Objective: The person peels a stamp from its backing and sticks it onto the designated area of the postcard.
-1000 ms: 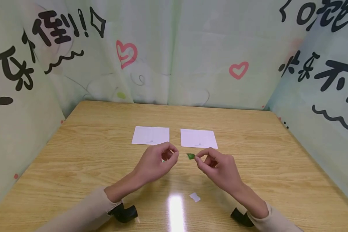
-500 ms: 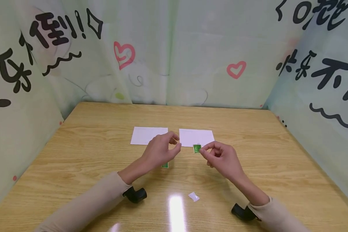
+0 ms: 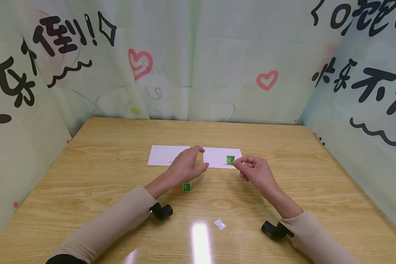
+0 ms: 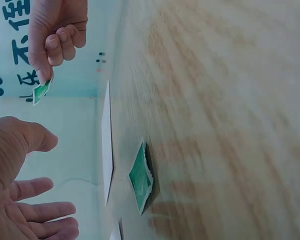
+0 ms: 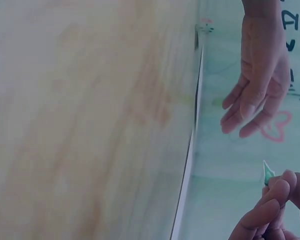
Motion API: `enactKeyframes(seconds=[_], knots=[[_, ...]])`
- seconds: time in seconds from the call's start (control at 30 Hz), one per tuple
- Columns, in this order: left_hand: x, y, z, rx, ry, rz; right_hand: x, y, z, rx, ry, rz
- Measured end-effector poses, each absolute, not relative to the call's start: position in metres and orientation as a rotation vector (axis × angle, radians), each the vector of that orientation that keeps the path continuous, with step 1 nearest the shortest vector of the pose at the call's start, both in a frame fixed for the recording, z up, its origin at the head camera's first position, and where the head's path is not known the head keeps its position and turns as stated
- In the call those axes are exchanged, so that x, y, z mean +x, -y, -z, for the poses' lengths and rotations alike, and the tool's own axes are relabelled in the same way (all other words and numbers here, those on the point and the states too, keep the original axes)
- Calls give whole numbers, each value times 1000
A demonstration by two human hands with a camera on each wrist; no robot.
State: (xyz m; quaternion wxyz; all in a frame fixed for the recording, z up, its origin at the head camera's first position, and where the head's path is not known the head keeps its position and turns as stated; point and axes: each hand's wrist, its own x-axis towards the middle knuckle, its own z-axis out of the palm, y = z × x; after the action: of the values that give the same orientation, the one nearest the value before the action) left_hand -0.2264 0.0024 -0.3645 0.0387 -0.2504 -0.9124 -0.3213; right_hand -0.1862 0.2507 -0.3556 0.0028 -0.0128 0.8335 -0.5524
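My right hand (image 3: 255,172) pinches a small green stamp (image 3: 230,160) with a pale border by its edge, between thumb and forefinger. The right white paper rectangle (image 3: 214,157) lies behind the stamp in the head view; the right wrist view has the stamp (image 5: 268,173) above the table. My left hand (image 3: 184,165) hovers with thumb and fingers spread, holding nothing, and hides part of the left white paper rectangle (image 3: 165,154). Below that hand, a second green stamp (image 3: 186,187) rests on the table; its edge looks bent up in the left wrist view (image 4: 141,177).
A small white scrap (image 3: 219,224) lies on the wooden table (image 3: 112,176) nearer the person. Printed curtains (image 3: 224,91) surround the far edge and sides. A black wrist camera (image 3: 161,212) sits on the left sleeve, another (image 3: 274,230) on the right.
My right hand has carried its stamp forward and right, over the right paper, turning its face to view. My left hand has moved slightly forward and its fingers have spread, uncovering the second stamp.
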Motion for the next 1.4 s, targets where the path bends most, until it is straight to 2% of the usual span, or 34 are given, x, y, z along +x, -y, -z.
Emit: enactKeyframes(seconds=[0.8, 1.4], knots=[[-259, -18, 380, -724, 2999, 858, -236, -282, 366, 211, -2608, 1592], [-268, -22, 381, -724, 3045, 725, -262, -292, 371, 208, -2606, 1495]])
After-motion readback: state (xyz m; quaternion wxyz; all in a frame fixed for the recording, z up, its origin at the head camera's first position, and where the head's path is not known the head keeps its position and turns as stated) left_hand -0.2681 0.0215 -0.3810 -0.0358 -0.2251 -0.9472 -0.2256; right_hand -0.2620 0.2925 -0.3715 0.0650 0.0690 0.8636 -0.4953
